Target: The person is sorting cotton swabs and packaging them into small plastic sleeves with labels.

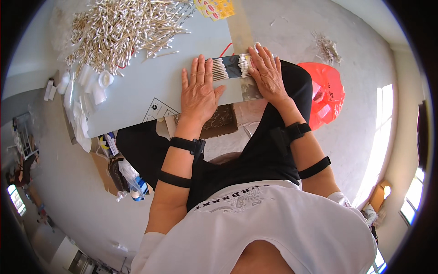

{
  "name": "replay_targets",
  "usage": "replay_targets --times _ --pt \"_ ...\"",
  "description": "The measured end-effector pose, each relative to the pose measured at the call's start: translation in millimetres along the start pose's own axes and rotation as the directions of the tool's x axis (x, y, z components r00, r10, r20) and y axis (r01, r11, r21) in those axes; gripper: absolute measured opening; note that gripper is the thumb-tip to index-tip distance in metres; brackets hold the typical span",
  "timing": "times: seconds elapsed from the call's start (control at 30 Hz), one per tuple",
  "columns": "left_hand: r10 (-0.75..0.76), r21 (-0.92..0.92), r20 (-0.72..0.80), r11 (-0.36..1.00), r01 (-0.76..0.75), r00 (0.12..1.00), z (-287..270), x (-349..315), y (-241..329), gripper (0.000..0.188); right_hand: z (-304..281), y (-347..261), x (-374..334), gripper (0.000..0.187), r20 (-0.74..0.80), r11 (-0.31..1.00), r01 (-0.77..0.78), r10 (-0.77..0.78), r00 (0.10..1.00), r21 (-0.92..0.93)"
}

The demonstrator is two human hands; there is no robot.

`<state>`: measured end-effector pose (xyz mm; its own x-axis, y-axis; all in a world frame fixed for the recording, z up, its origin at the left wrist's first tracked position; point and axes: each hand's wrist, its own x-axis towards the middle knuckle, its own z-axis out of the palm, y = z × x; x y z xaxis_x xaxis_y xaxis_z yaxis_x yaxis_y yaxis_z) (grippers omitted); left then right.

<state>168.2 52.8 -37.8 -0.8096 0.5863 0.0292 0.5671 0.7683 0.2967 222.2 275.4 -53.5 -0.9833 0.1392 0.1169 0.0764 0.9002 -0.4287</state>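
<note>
My left hand (199, 93) lies flat at the table's near edge, fingers stretched out and thumb apart. Beside its fingers is a row of cotton swabs (220, 69), lined up side by side. A dark strip (233, 67) shows between these swabs and a second bunch of swabs (244, 65) at the right. Over the right end of that bunch rests my right hand (268, 75), its fingers extended and slightly spread, covering part of what is beneath. Whether the left palm covers more swabs is hidden.
A large loose pile of cotton swabs (118, 32) covers the table's far left. White tape rolls (105, 80) and plastic wrap are nearer. Yellow printed sheets (215, 8) lie at the far edge. A cardboard box (221, 121) sits below the table; a red plastic bag (326, 93) is at right.
</note>
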Motion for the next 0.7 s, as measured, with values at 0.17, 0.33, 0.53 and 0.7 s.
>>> replay_targets --times 0.17,0.33,0.53,0.7 --pt "0.021 -0.030 -0.021 0.999 -0.021 1.000 10.9 17.1 26.9 0.078 4.3 -1.8 0.9 0.055 -0.015 0.999 -0.003 0.004 1.000 0.051" --pt "0.062 -0.069 -0.010 0.996 -0.062 0.998 16.5 25.2 48.2 0.077 4.8 -0.5 -0.8 0.055 -0.028 0.997 0.009 -0.007 1.000 0.072" --pt "0.036 -0.296 -0.151 0.952 -0.080 0.988 20.7 27.6 42.5 0.070 1.4 0.0 -0.6 0.051 -0.130 0.995 -0.032 0.045 0.990 0.096" --pt "-0.286 -0.816 -0.309 0.570 -0.097 0.907 22.6 42.6 45.9 0.054 2.7 24.1 9.8 0.045 -0.044 0.441 -0.276 0.589 0.807 0.854"
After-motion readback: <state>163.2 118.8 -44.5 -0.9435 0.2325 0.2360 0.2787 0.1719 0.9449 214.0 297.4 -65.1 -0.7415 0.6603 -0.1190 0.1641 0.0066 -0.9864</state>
